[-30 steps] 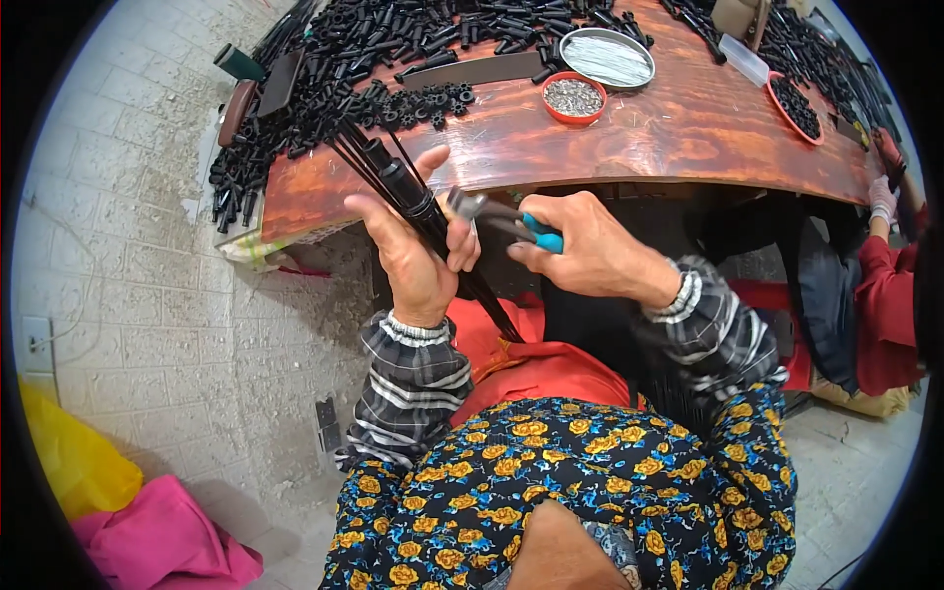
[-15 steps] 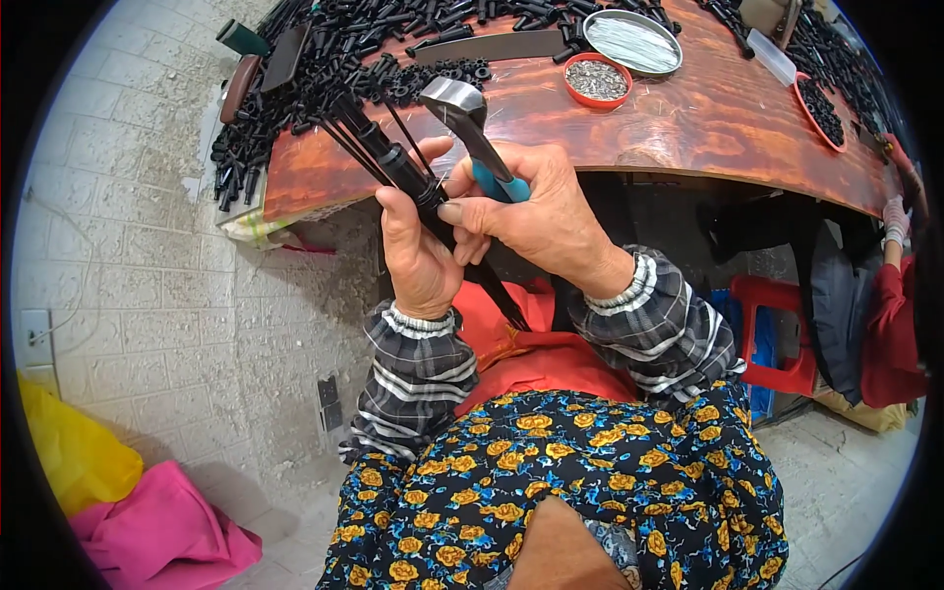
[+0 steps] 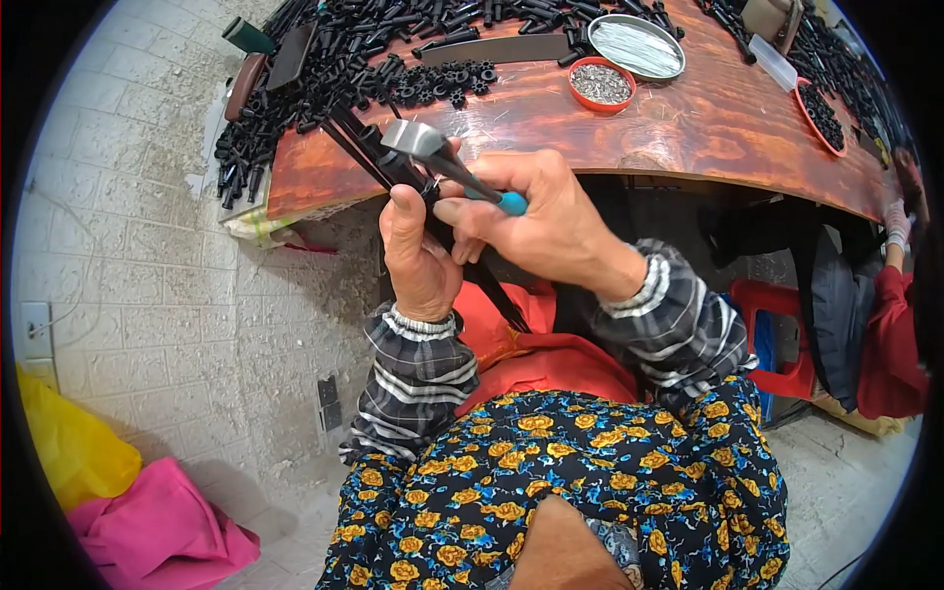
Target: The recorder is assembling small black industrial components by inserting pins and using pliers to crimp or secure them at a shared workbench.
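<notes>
My left hand is closed around a slim black umbrella frame. Its thin ribs fan out beyond my fingers toward the table, while the other end slants down to my lap. In my right hand is a pair of pincers with a bright metal head and blue-green handles. The pincers' head hangs over the frame's black collar and covers part of it. A bit of thin, shiny wire shows beside the collar, close to my right fingertips. Whether the pincers' jaws grip anything cannot be made out.
Black plastic parts heap along the wooden table. A red dish of small metal pieces sits beside a round tray of thin wires. Farther right are a red dish of black parts, a red stool and another person's sleeve.
The pincers have tipped over to the left and down, so their head now lies across the frame's collar. My right wrist has turned slightly; my left hand stays in place.
</notes>
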### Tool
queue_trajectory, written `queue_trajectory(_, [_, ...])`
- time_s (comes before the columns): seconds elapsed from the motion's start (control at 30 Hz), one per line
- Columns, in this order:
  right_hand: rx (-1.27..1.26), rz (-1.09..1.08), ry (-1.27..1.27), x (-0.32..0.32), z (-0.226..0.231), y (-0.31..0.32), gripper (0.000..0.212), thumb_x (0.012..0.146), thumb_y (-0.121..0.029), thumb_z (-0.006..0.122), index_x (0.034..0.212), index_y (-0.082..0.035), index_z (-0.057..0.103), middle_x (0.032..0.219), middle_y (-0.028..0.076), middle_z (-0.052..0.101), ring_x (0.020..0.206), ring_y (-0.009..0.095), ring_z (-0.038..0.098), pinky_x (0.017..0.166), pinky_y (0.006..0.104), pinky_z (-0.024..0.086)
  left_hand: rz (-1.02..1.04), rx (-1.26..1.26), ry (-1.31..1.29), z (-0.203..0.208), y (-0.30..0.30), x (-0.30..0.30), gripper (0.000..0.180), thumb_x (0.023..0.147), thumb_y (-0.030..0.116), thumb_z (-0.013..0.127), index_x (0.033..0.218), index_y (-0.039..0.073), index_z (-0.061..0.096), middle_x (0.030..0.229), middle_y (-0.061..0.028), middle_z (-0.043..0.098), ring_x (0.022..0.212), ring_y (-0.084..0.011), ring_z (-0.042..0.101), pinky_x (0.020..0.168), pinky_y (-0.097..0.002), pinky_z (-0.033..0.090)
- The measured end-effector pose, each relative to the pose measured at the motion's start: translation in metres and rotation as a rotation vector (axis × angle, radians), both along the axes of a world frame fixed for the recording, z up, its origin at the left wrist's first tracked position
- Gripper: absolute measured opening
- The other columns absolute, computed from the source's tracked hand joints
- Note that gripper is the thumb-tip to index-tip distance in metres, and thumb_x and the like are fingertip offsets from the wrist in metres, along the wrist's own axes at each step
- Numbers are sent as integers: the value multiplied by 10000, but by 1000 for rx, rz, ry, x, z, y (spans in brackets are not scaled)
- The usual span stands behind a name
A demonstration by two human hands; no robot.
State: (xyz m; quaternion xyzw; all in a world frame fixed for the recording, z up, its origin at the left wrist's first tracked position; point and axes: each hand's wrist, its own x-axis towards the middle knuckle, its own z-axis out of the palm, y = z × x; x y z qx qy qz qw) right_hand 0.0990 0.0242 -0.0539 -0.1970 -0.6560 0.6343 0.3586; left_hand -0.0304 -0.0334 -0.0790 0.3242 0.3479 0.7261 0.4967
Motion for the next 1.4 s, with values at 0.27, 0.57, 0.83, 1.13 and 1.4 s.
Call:
queue_trajectory(0.27, [770,-222,-560,49,-5,16,165,805,-84,647,956,-20,632,677,169,590,632,309,635,554,403,446,-158,142,-13,-4,-1,-12,732,925,554,467,1332,-51,400,568,-22,459,426,-85,384,401,-241,326])
queue_trajectory(0.57, [974,-276,-791,36,6,8,693,665,86,592,1320,-40,404,1049,198,487,959,379,479,774,429,461,-142,88,-8,-5,-6,-12,733,911,566,487,1297,-56,451,580,-20,485,428,-77,391,410,-235,339])
queue_trajectory(0.83, [1105,-427,-794,29,6,6,656,668,83,579,1298,-26,434,1057,197,486,963,370,475,787,412,454,-154,42,80,-4,-2,-14,740,920,608,420,1322,-14,429,565,2,447,403,-84,348,415,-247,328])
queue_trajectory(1.13, [1079,-563,-881,22,-3,-14,546,655,40,596,1186,-42,503,899,169,459,878,338,476,707,399,445,-63,52,2,-4,-4,-10,613,945,484,497,1224,-61,524,566,-20,457,437,-82,388,401,-225,324])
queue_trajectory(1.4, [973,-589,-837,17,-17,-20,427,717,-52,673,1123,-108,553,845,123,501,809,304,522,636,393,455,-3,40,25,-6,-4,-10,577,946,469,505,1200,-48,544,568,-20,461,444,-77,388,400,-219,327])
